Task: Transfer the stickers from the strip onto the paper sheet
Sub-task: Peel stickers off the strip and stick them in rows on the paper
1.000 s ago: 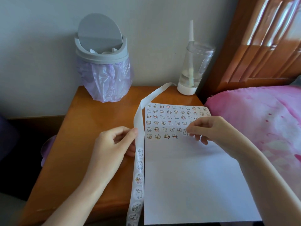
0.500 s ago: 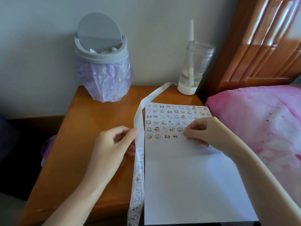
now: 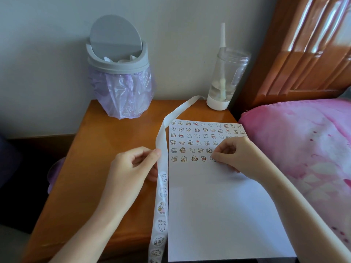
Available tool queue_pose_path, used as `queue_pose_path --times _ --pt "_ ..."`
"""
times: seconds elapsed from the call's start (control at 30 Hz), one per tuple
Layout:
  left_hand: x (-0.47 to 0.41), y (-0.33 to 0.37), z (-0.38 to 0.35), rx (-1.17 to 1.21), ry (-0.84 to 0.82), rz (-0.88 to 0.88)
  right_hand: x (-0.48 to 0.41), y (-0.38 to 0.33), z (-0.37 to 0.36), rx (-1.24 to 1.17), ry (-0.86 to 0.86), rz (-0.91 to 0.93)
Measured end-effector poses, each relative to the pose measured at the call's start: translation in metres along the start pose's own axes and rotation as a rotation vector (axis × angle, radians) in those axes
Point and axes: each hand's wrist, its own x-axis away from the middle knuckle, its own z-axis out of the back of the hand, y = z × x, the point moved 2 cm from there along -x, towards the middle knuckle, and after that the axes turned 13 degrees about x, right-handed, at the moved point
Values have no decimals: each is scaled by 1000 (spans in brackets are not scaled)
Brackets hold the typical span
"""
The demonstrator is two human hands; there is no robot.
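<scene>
A white paper sheet [image 3: 218, 215] lies on the wooden bedside table [image 3: 117, 141], its far part covered with rows of small animal stickers [image 3: 197, 138]. A long white sticker strip [image 3: 161, 204] runs along the sheet's left edge, with several round stickers on its near part and bare backing curling to the back. My left hand [image 3: 131, 169] pinches the strip between thumb and fingers. My right hand [image 3: 235, 154] rests on the sheet, its curled fingertips pressing a sticker [image 3: 212, 158] at the right end of the nearest row.
A grey swing-lid bin [image 3: 117, 56] lined with a purple bag stands at the back left. A clear cup [image 3: 226, 78] with a straw stands at the back right. A pink blanket [image 3: 303, 149] and wooden headboard [image 3: 307, 46] border the table on the right.
My right hand has moved slightly left and down along the nearest sticker row, bringing a sticker onto the sheet. My left hand still holds the strip in place.
</scene>
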Motion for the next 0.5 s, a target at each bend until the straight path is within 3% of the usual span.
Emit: queue_pose_path --times 0.5 --pt "1 1 1 18 10 9 -2 5 -2 31 21 69"
